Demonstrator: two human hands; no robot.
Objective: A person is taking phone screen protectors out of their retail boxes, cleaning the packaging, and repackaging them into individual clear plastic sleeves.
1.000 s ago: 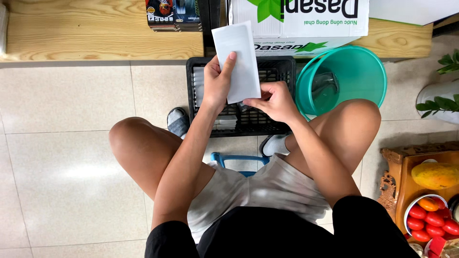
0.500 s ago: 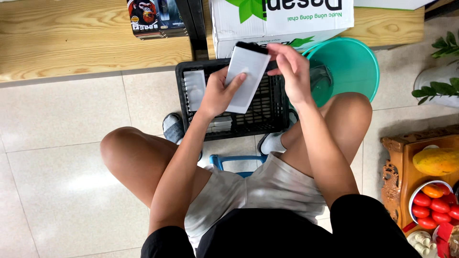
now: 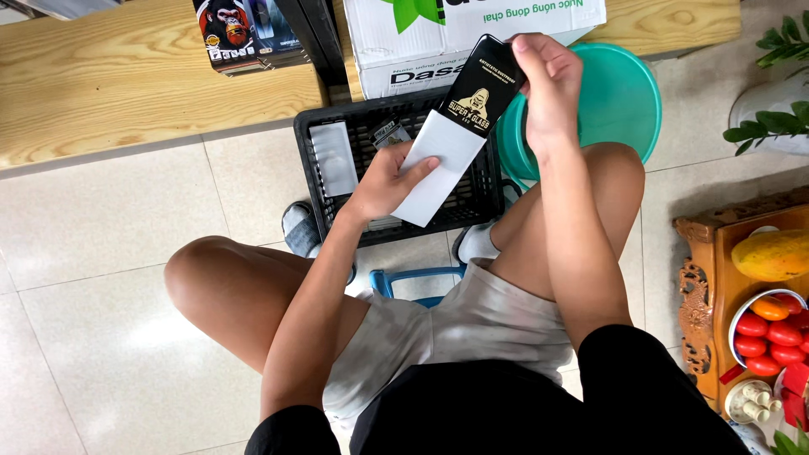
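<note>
Head view looks down on a seated person with bare knees apart over the pale tiled floor (image 3: 93, 253). Left hand (image 3: 383, 181) reaches forward, palm up under the lower end of a flat white cardboard sleeve (image 3: 438, 168), its grip closed on the sleeve with the thumb lying on top. Right hand (image 3: 548, 80) is raised higher and further, wrist bent, its grip pinching the top of a glossy black inner packet with gold print (image 3: 482, 93). The packet stands half out of the sleeve, above a black plastic crate (image 3: 337, 135) and beside a round teal plastic basin (image 3: 619, 101). Half a second ago only a thin black edge showed at the sleeve's top; the right hand has moved further away.
</note>
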